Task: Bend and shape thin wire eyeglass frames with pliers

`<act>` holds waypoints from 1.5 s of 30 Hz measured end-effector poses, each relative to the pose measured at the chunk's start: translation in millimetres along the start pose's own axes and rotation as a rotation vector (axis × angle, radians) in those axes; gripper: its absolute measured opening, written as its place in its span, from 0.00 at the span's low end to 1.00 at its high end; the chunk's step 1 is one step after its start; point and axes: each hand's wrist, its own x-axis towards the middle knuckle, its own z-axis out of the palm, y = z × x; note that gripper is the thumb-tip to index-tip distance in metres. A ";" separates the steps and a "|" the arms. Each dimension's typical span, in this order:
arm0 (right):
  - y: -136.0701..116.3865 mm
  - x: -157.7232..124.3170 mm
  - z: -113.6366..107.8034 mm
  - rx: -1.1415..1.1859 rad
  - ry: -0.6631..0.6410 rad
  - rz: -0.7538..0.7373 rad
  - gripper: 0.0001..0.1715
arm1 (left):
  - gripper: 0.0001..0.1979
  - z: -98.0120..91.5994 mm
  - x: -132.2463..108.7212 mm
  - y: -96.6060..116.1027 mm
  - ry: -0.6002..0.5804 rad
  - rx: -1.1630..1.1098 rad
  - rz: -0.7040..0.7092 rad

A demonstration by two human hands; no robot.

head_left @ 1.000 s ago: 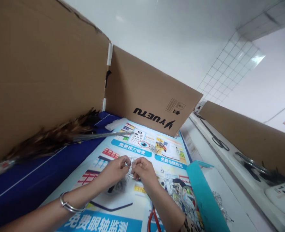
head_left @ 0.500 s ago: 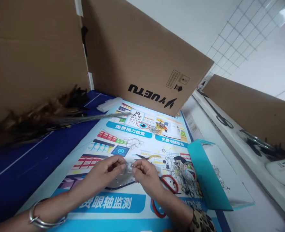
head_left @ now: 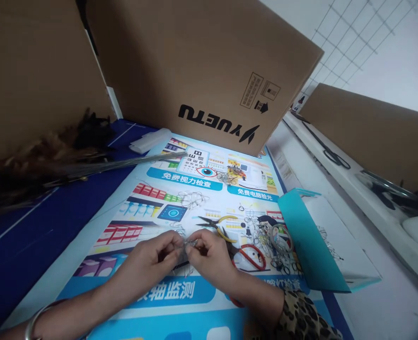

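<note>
My left hand and my right hand meet over the printed poster. Both are closed, thumb against fingers, on a small piece of thin silvery wire; its exact shape is mostly hidden by the fingertips. Just beyond my right hand lie yellow-handled pliers. Red-handled cutters rest beside that hand, partly covered by it. A heap of small wire loops and rings spreads farther right, with a round coil on top. Another loose tangle of wire lies ahead of my hands.
An open teal box holding small wire pieces stands at the right. Cardboard panels wall off the back and left. Brown feathers and a bundle of long thin wires lie at the left. Scissors rest on the right ledge.
The view has shifted, so the surroundings appear higher. Both hands stay together at the wire, the fingertips slightly closer. More of the yellow-handled pliers shows.
</note>
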 end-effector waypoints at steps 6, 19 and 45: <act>-9.8 -1.4 -5.0 -0.253 0.015 -0.028 0.09 | 0.03 1.1 -2.5 -1.5 0.023 -0.030 -0.030; -1.8 -2.6 -1.3 -0.065 -0.044 -0.025 0.10 | 0.04 -0.9 1.3 -0.3 -0.004 0.109 -0.013; -3.7 -3.5 -2.2 -0.236 0.077 -0.136 0.22 | 0.03 0.6 -0.9 4.0 0.094 0.091 -0.020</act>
